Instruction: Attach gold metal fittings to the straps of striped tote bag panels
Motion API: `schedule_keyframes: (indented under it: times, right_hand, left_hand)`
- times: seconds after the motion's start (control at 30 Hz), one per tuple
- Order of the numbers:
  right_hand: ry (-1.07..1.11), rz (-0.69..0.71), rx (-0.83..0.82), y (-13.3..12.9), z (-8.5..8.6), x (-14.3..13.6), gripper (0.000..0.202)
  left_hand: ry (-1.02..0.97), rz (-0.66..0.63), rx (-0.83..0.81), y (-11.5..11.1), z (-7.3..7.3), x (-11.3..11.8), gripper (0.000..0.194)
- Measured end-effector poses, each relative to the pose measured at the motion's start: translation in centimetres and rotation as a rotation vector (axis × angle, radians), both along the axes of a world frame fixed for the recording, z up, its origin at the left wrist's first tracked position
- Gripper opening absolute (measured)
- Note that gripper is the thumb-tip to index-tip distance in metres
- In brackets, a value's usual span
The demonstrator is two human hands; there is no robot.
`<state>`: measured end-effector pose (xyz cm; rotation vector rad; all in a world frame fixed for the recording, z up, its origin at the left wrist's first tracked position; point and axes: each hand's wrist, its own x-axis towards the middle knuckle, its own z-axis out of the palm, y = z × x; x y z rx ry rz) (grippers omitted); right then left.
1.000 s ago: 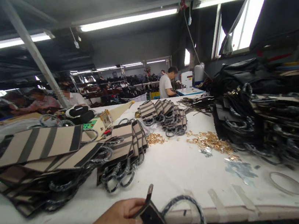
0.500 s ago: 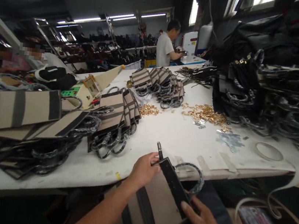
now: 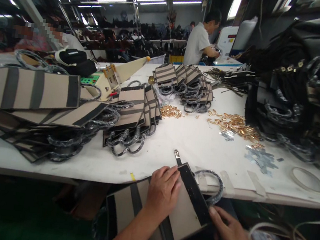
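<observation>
Striped bag panel [image 3: 185, 207] | sat at the bench's [image 3: 187, 136] near edge | your left hand [image 3: 164, 186] lay flat on it, right hand [image 3: 227, 223] pinched its side | loosened pinch risked it slipping

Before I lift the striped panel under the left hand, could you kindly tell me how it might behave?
The striped panel will probably stay fairly stiff, since its face looks flat and its edges straight. Its looped handle may feel slick, as its surface shines. The handle also seems likely to keep its curve, since it arches in an open loop.
</observation>
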<state>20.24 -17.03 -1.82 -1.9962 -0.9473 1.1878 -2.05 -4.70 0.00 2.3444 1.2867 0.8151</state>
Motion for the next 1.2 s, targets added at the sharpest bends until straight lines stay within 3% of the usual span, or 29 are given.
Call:
schedule_keyframes:
  times: [0.1,0.17,0.23,0.33,0.43,0.7,1.2]
  right_hand:
    - [-0.316,-0.017,0.241,0.6,2.8,1.9,0.049]
    - [-0.465,0.077,0.483,2.1,4.4,2.1,0.039]
    - [-0.585,0.255,0.628,4.5,5.3,1.4,0.034]
    - [-0.751,0.542,0.593,8.7,5.5,-0.5,0.039]
    - [-0.841,0.710,0.513,11.3,4.8,-1.6,0.045]
    - [-0.819,0.658,0.452,11.2,3.7,-1.1,0.037]
    - [-0.815,0.922,0.507,12.2,3.4,0.4,0.047]
  left_hand:
    - [-0.045,-0.055,-0.094,-0.2,-0.1,-0.7,0.046]
    - [-0.125,-0.082,-0.163,-0.1,0.0,-0.9,0.049]
    - [-0.196,-0.097,-0.216,0.0,0.3,-1.0,0.050]
    - [-0.202,-0.110,-0.242,0.1,0.5,-1.0,0.052]
    - [-0.169,-0.110,-0.229,0.0,0.4,-1.0,0.053]
    - [-0.112,-0.123,-0.222,0.2,0.0,-1.3,0.056]
    - [0.208,-0.081,0.055,0.7,-0.8,-1.1,0.050]
